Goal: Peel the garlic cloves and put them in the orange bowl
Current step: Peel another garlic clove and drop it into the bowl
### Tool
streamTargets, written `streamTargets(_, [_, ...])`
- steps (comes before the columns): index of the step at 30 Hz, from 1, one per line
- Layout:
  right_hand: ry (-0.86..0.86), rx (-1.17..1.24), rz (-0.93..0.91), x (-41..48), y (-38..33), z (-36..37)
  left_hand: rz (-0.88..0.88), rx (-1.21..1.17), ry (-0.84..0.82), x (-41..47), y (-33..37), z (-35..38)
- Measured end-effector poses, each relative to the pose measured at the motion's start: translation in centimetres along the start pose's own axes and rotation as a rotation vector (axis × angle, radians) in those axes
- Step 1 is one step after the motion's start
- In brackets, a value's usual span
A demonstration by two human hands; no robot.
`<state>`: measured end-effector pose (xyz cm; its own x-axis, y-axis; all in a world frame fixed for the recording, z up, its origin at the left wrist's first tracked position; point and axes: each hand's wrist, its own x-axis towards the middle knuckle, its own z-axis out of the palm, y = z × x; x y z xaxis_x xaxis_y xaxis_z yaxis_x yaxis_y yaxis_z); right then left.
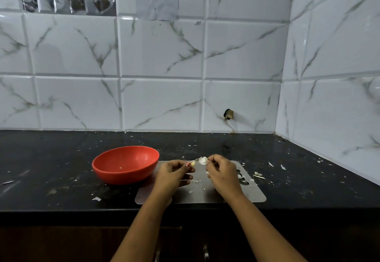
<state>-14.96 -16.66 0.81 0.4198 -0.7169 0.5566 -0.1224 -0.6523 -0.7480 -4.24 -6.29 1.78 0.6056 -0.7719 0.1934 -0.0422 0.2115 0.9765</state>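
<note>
The orange bowl [125, 164] stands on the black counter, left of my hands, with only a small scrap inside. My left hand [173, 174] pinches a yellowish garlic clove [193, 164] between thumb and fingers, just right of the bowl's rim. My right hand [223, 172] pinches a piece of white garlic skin [203, 160] that stretches from the clove toward it. Both hands hover above the cutting board [255, 195].
Bits of garlic peel [258, 175] lie scattered on the board and on the black counter [51, 159], mostly to the right. A tiled wall runs along the back and the right side. The counter's front edge is near my forearms.
</note>
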Motion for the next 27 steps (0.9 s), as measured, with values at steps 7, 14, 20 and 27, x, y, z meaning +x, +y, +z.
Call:
streamTargets(7, [0.223,-0.307,0.255,0.3,1.5,-3.3,0.003,0.015,-0.017,-0.3,0.1,0.0])
streamTargets(14, [0.218,-0.520,0.435,0.2,2.3,-5.6,0.005,0.058,-0.031,-0.4,0.1,0.1])
streamTargets(20, [0.192,-0.481,0.214,-0.1,2.1,-4.6,0.012,0.091,-0.028,-0.2,-0.1,0.1])
streamTargets(27, [0.128,-0.267,0.024,-0.7,-0.1,-1.3,0.018,0.087,0.000,0.0,-0.4,0.3])
